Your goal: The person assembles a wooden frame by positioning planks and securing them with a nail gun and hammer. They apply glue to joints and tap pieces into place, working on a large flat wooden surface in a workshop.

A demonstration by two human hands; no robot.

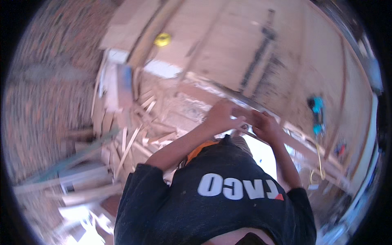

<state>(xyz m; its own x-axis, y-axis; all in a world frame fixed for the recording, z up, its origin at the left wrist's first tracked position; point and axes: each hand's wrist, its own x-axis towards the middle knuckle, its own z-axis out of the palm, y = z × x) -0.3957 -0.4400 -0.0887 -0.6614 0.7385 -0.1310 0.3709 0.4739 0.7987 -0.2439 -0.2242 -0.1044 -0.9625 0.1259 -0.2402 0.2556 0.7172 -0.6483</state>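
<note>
In the head view, the person is looking down over a dark shirt [220,204] with white letters, and both forearms are coming up from it toward a long wooden board [253,53]. The left hand [220,116] and the right hand [265,124] are meeting just in front of the chest, almost touching each other. Between them a thin, pale strip [241,111] is lying across the fingers, and both hands are closing on it, the left one on its left end and the right one on its right end. The picture is blurred, so I cannot tell what the strip is made of.

Just beyond the grip, the edge of the board is running slantwise. Far beyond the grip, a yellow tape measure [162,39] is sitting on the wood. To the right of the grip, a blue tool [316,110] is resting on the board, well apart from the hands. To the left of the grip and lower, a heap of wood offcuts [134,134] is lying on the ground.
</note>
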